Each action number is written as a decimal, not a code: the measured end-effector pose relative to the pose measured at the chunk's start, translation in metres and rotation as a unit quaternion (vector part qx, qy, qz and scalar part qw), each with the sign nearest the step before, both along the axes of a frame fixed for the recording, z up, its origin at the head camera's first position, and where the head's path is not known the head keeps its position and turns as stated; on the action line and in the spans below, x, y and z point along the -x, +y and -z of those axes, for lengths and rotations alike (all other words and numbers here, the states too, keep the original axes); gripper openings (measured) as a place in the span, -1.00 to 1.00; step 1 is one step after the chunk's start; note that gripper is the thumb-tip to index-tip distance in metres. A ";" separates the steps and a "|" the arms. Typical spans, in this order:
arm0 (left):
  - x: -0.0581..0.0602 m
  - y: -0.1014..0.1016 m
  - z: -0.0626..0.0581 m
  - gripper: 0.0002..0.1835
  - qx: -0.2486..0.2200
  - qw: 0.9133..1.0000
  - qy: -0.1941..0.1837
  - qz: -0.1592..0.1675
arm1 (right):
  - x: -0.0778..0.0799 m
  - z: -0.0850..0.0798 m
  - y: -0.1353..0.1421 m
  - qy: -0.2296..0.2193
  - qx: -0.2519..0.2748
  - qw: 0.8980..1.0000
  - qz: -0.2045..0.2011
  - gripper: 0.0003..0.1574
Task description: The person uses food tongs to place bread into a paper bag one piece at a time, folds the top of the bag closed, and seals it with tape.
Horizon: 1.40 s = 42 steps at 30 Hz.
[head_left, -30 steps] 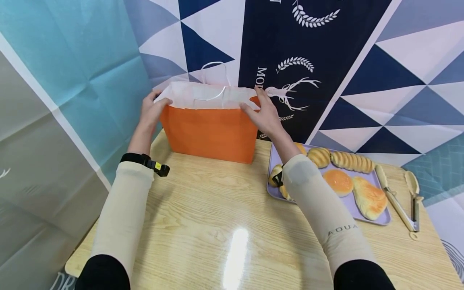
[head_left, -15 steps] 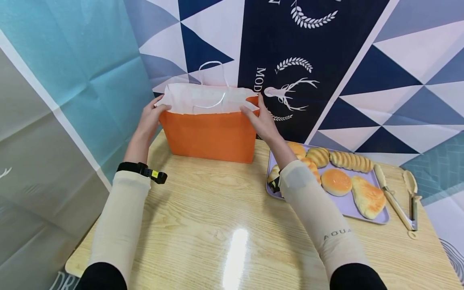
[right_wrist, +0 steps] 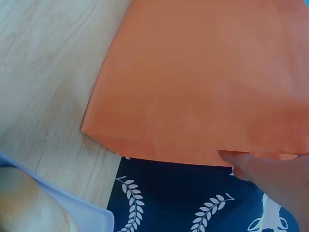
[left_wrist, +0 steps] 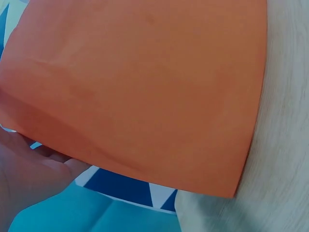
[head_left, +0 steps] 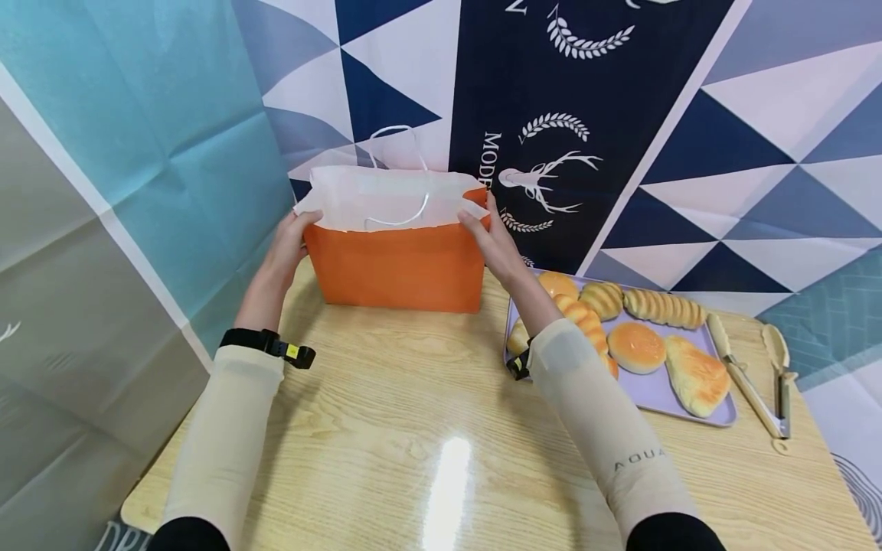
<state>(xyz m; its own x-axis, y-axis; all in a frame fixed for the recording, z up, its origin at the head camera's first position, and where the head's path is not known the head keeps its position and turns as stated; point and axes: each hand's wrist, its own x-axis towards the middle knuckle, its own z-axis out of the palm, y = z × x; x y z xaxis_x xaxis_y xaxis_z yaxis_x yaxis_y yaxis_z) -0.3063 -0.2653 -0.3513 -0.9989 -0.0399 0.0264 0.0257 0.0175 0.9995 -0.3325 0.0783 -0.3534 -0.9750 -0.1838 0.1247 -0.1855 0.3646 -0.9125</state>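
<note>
An orange paper bag [head_left: 400,268] with a white inside stands upright on the wooden table, its mouth spread open. Two white handles rise at its top; the rear handle [head_left: 391,128] arches above the rim. My left hand [head_left: 282,249] grips the bag's upper left side, thumb over the rim. At the upper right side, my right hand [head_left: 498,246] holds the bag the same way. Orange paper fills much of both wrist views, with the left hand [left_wrist: 36,176] at its lower left edge and the right hand [right_wrist: 275,174] at its lower right. Some fingers are hidden behind the paper.
Right of the bag, a lilac tray [head_left: 664,394] bears several breads, including a round bun [head_left: 636,347] and a long ridged loaf [head_left: 664,308]. Beyond it lie tongs [head_left: 754,390] on the table [head_left: 386,428]. A patterned cloth [head_left: 524,92] hangs right behind the bag.
Both hands have come slightly down and nearer with the bag's rim, and the rim's front edge sits lower. The bag's base stays about where it was. More of the breads shows beside the right forearm.
</note>
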 end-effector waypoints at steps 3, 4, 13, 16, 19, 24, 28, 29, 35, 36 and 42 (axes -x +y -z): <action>-0.005 0.002 -0.001 -0.47 0.012 1.000 0.002 0.011 | -0.004 0.000 0.002 -0.004 0.014 1.000 -0.008 0.22; -0.008 0.003 -0.001 -0.45 0.017 1.000 0.003 0.014 | -0.005 0.000 0.003 -0.002 0.016 1.000 -0.010 0.21; -0.032 0.005 0.001 -0.36 0.039 0.999 0.004 0.033 | -0.027 0.003 0.009 0.015 0.036 0.999 -0.031 0.16; -0.042 0.006 0.002 -0.34 0.040 0.998 0.009 0.044 | -0.035 0.005 0.012 0.021 0.033 0.999 -0.028 0.13; -0.050 0.008 0.002 -0.32 0.036 0.997 0.022 0.057 | -0.042 0.007 0.015 0.024 0.028 0.999 -0.026 0.12; -0.063 0.010 0.001 -0.30 0.040 0.994 0.054 0.085 | -0.056 0.007 0.016 0.027 0.033 0.999 -0.034 0.10; -0.075 0.011 0.001 -0.28 0.040 0.993 0.057 0.096 | -0.069 0.006 0.018 0.030 0.038 0.998 -0.042 0.08; -0.079 0.011 0.002 -0.29 0.038 0.993 0.057 0.097 | -0.072 0.006 0.019 0.031 0.040 0.998 -0.044 0.08; -0.095 0.013 0.002 -0.31 0.037 0.990 0.085 0.110 | -0.089 0.006 0.025 0.026 0.041 0.997 -0.057 0.03; -0.097 0.014 0.002 -0.31 0.039 0.989 0.090 0.113 | -0.092 0.006 0.026 0.024 0.041 0.997 -0.060 0.02; -0.113 0.019 -0.003 -0.26 0.056 0.987 0.092 0.123 | -0.109 0.004 0.029 0.011 0.039 0.996 -0.081 0.02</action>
